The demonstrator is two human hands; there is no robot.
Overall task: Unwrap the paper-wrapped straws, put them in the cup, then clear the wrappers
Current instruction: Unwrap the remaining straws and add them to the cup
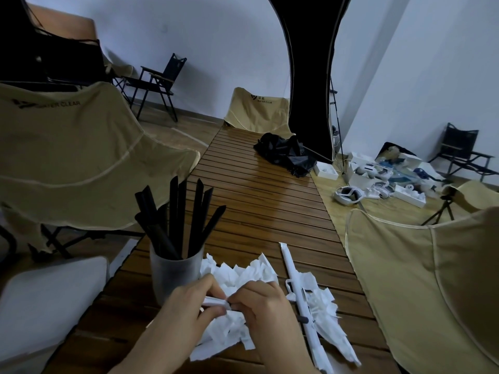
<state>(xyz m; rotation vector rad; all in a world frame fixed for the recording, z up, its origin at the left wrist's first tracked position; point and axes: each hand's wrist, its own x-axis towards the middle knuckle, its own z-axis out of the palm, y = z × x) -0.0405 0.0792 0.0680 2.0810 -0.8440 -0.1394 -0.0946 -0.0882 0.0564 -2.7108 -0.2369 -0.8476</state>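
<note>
The left hand [189, 300] and right hand [259, 300] meet low over the slatted wooden table [270, 211], both pinching a paper-wrapped straw [216, 302] between curled fingers and thumbs. Beneath them lies a heap of torn white wrappers [243, 271]. Just right of the heap, another wrapped straw [293, 271] lies lengthwise on the slats. Just left of the hands stands a frosted cup [172, 276] holding several black straws [189, 217] upright. Farther up the table sits a crumpled black bag [286, 153].
</note>
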